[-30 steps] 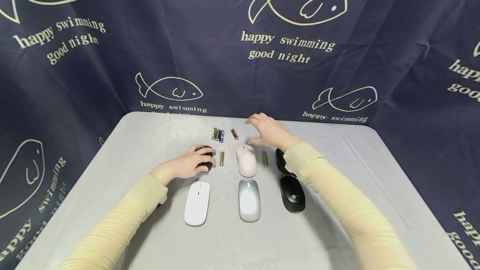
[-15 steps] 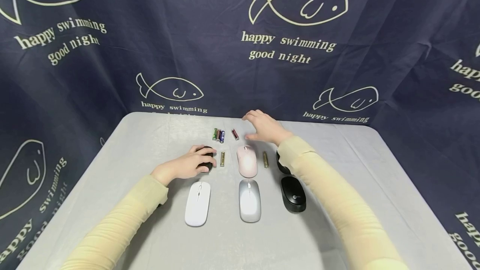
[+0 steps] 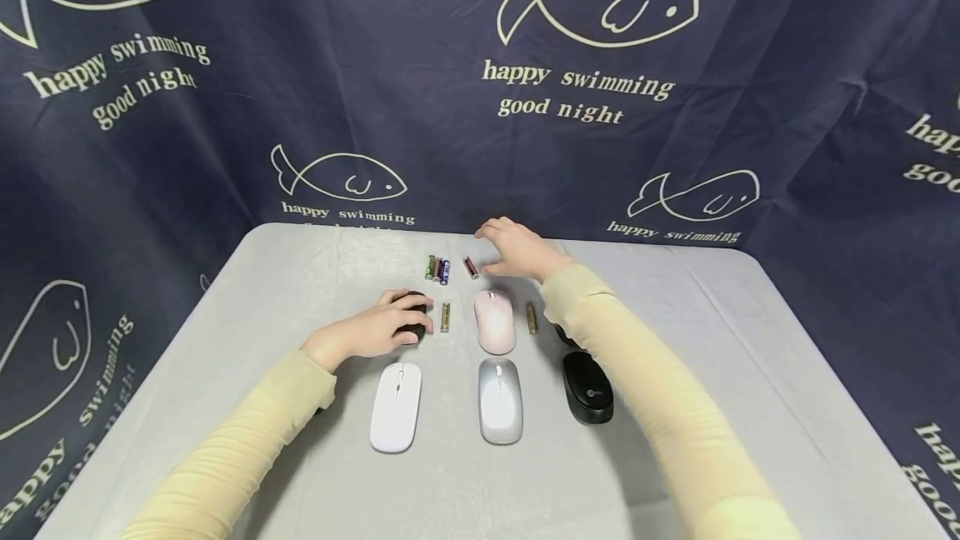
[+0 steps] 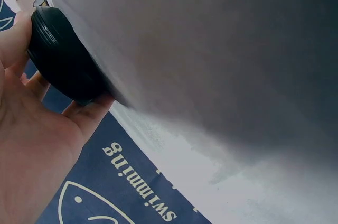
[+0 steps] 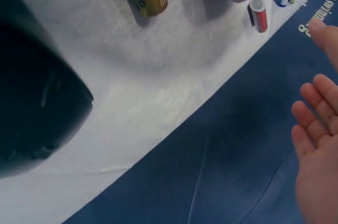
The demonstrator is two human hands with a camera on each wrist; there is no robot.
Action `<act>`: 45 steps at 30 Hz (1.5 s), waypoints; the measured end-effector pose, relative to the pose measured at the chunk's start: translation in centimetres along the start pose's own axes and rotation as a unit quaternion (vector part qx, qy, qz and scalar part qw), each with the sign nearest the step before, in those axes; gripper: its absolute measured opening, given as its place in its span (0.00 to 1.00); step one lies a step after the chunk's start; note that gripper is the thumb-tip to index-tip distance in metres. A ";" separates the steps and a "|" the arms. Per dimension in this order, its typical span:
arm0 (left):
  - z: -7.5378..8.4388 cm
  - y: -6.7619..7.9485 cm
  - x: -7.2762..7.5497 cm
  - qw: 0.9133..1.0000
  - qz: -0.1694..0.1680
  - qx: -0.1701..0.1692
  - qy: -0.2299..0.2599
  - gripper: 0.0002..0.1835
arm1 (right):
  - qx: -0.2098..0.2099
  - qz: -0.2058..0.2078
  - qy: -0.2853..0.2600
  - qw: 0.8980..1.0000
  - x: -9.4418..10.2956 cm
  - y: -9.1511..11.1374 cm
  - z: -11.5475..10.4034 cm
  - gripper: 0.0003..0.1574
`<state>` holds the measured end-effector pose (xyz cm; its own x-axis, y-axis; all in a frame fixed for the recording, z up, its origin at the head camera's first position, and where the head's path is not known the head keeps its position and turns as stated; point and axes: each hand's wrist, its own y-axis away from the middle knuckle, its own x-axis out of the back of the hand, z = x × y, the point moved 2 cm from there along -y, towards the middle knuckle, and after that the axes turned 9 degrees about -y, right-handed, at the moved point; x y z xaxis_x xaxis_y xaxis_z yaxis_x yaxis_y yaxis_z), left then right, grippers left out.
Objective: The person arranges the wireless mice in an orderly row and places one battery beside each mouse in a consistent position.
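At the left of the mice, my left hand point(image 3: 371, 330) holds a black computer mouse point(image 4: 63, 55); in the left wrist view the thumb and fingers wrap its sides. A gold battery point(image 3: 446, 317) lies just right of those fingertips. My right hand point(image 3: 521, 252) reaches over the far part of the table with fingers spread and slightly bent, nothing between them. Its thumb is close beside a red battery point(image 3: 470, 267). Below this hand sit a pink mouse point(image 3: 494, 325) and another gold battery point(image 3: 532, 318).
Three coloured batteries point(image 3: 437, 269) lie side by side at the back. Nearer me are a white mouse point(image 3: 396, 407), a silver mouse point(image 3: 500, 402) and a black mouse point(image 3: 588, 388). My right sleeve mostly hides another black mouse point(image 3: 564, 335). Dark printed cloth point(image 3: 480, 148) hangs behind the table.
My right hand has moved left and slightly away from me, its thumb coming closer to the red battery. The left hand has stayed on the black mouse.
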<state>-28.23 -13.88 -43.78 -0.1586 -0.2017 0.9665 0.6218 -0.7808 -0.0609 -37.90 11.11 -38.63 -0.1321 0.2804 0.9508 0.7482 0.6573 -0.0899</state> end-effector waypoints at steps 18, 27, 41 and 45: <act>-0.3 -0.1 -0.1 1.000 0.009 -0.017 -0.014 0.11 | -0.027 -0.055 0.020 0.998 -2.5 -1.8 0.1 0.38; -0.2 -0.1 -0.1 1.000 0.004 -0.009 -0.007 0.12 | -0.028 -0.081 0.038 0.996 -3.5 -2.8 0.3 0.38; -0.3 0.0 -0.3 1.000 0.004 -0.003 -0.003 0.12 | -0.016 -0.107 0.041 0.993 -4.2 -3.6 0.4 0.37; -0.5 0.0 -0.4 1.000 0.008 -0.006 -0.009 0.12 | 0.001 -0.098 0.044 0.994 -4.3 -3.6 0.5 0.35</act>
<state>-28.49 -14.10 -44.28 -0.1345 -0.2025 0.9700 0.6151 -0.7846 -0.0785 -40.36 7.85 -42.52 -0.2181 0.0850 0.9722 0.7125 0.6947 0.0991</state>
